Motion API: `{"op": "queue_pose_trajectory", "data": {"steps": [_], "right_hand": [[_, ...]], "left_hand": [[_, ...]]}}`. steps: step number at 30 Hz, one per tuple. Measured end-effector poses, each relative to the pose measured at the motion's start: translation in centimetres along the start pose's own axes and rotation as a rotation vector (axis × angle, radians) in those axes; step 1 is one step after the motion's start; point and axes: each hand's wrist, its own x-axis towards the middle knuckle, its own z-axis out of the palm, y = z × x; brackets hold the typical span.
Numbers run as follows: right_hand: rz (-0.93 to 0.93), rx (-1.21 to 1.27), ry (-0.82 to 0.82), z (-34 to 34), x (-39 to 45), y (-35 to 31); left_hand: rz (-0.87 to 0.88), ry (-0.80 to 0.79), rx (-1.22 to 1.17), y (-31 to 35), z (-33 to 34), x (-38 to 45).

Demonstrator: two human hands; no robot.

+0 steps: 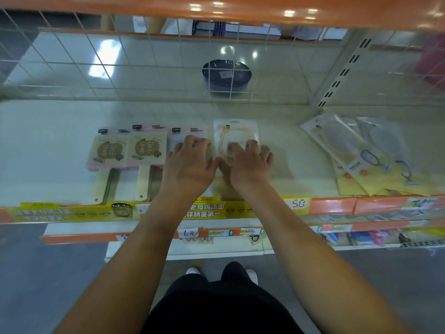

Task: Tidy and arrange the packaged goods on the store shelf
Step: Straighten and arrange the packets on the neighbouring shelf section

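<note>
The shelf [60,131] is partly tidied: three boards [127,150] lie squared in a row at left, while the packs [361,153] at far right lie skewed in a heap. The left hand [187,162] presses the third board with bent fingers. The right hand [248,162] presses the middle pouch [236,133] likewise, gripping nothing.

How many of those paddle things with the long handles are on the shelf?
3. The left paddle pack and the middle paddle pack lie side by side; the third paddle pack lies mostly hidden under the left hand. More could be hidden beneath the hands.
</note>
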Motion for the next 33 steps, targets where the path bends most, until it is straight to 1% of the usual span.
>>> {"op": "queue_pose_trajectory", "data": {"steps": [2, 5, 10, 18, 25, 30, 33], "right_hand": [[-0.010, 0.050, -0.022, -0.6, 0.0, 0.2], [-0.032, 0.088, -0.012, -1.3, 0.2, 0.4], [-0.071, 0.082, -0.084, -1.0, 0.5, 0.6], [-0.064, 0.077, -0.092, -0.8, 0.5, 0.8], [-0.080, 0.060, -0.057, -0.1, -0.1, 0.8], [-0.063, 0.062, -0.060, -0.5, -0.3, 0.7], [-0.049, 0.100, 0.008, -0.9, -0.8, 0.9]], "left_hand": [[0.002, 0.007, -0.014, 0.1, -0.1, 0.0], [0.003, 0.011, -0.030, 0.0, -0.2, 0.1], [0.008, 0.009, -0.032, 0.1, -0.2, -0.1], [0.037, 0.028, -0.022, -0.1, -0.1, -0.5], [0.065, 0.025, -0.008, -0.1, -0.4, -0.7], [0.078, 0.002, -0.007, 0.1, -0.9, -0.6], [0.088, -0.004, -0.001, 0.3, -1.0, -0.4]]}}
